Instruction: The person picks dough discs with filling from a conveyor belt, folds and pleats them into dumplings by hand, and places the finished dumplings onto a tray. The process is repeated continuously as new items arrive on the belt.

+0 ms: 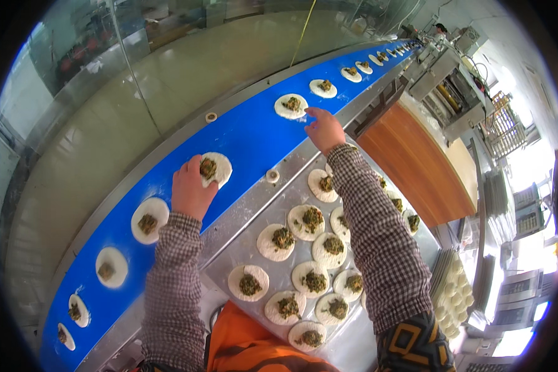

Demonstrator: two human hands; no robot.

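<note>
On the blue conveyor belt point(254, 139), my left hand point(192, 191) grips the lower left side of a flat white dough round point(222, 177), thumb along its near edge. A heap of chopped green-brown filling sits at the round's middle. Farther up the belt, my right hand point(324, 130) stretches its index finger to the right edge of another filled dough round point(285, 111). Its thumb is apart from that finger, and nothing shows between them. Below my arms, a metal tray point(242, 242) carries several filled dough rounds point(274, 242), some touching or overlapping.
More filled rounds point(150, 220) lie along the belt, near and far. A wood-sided cabinet point(415, 164) and a metal machine point(449, 93) stand to the right. Stacked trays with pale dough pieces point(454, 291) sit at lower right. Another person point(439, 31) is at the belt's far end.
</note>
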